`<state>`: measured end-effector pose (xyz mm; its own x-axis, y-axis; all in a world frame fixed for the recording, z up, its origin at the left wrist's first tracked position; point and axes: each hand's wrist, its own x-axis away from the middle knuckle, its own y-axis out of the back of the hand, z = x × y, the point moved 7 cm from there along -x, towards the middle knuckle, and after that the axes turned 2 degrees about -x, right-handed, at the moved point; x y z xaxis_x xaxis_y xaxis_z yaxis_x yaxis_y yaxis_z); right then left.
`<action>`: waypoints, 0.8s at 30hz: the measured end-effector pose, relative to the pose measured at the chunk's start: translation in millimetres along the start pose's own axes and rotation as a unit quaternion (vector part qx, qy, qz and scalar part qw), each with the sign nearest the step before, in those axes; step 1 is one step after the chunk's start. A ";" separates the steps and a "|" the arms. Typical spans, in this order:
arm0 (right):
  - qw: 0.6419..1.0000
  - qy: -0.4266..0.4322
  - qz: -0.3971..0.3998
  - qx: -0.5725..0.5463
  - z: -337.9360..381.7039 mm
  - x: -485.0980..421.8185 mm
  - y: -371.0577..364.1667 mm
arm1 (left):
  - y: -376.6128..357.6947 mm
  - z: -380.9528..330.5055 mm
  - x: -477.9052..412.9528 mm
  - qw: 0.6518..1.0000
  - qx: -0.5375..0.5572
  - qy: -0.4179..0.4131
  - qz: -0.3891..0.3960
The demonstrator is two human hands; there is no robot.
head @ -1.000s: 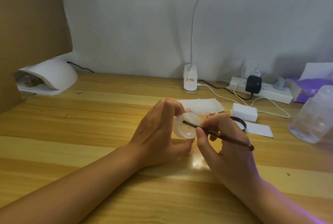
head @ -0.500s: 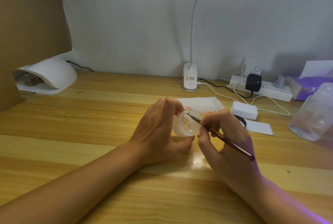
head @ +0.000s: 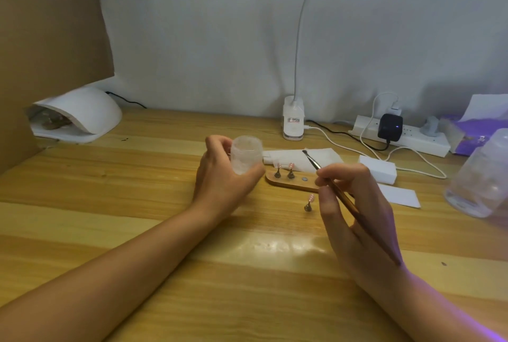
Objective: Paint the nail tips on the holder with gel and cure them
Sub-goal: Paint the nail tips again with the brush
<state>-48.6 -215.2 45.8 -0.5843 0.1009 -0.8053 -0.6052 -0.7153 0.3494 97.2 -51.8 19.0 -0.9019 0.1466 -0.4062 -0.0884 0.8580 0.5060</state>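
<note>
— Who's got the brush?
— The right hand (head: 357, 204), nearest us. Its grip is a pen-style pinch on the brush (head: 312, 160), bristles up and away, clear of the tabletop (head: 137, 204). Just beside its fingers stands a loose nail tip (head: 310, 202) on a little peg, off the holder.
— And the other hand?
— The left hand (head: 220, 182) has its grip curled round the gel jar (head: 246, 157), lifted and open at the top. Just behind, the wooden holder (head: 291, 184) carries two pegged tips (head: 291, 168).
— So she paints next, I'd guess. Any advice?
— Brace the heel of the hand on the wood and bring the bristles down on one tip at a time, in thin strokes from base to edge. I can't tell how much gel is on the brush. If it's too much, the white wipe (head: 330, 157) behind the holder is handy.
— And curing?
— The curing lamp (head: 82, 113) sits at the far left, well apart, so the tips need to be carried over level.
</note>
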 end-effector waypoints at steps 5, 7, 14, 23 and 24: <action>0.999 -0.039 0.018 0.028 -11.7 -0.6 0.0 | -3.9 15.0 -3.9 0.995 -0.015 0.086 0.038; 0.995 -0.036 0.038 0.084 -14.6 0.3 -3.5 | -4.8 15.0 -3.9 0.994 -0.044 0.087 0.043; 0.974 -0.104 0.126 0.154 -29.7 6.8 -15.3 | -6.8 14.1 -2.6 0.993 -0.066 0.083 0.057; 0.970 -0.114 0.167 0.138 -34.4 10.0 -20.7 | 3.8 -30.5 12.4 0.976 -0.093 -0.180 -0.073; 0.970 -0.115 0.168 0.135 -34.8 10.2 -20.7 | -2.1 -40.4 19.0 0.965 -0.101 -0.239 -0.042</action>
<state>-23.1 -223.5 13.7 -0.8596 0.0677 -0.5064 -0.4609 -0.5304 0.7115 63.2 -70.7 41.0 -0.5945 0.3316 -0.7325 -0.2775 0.7704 0.5740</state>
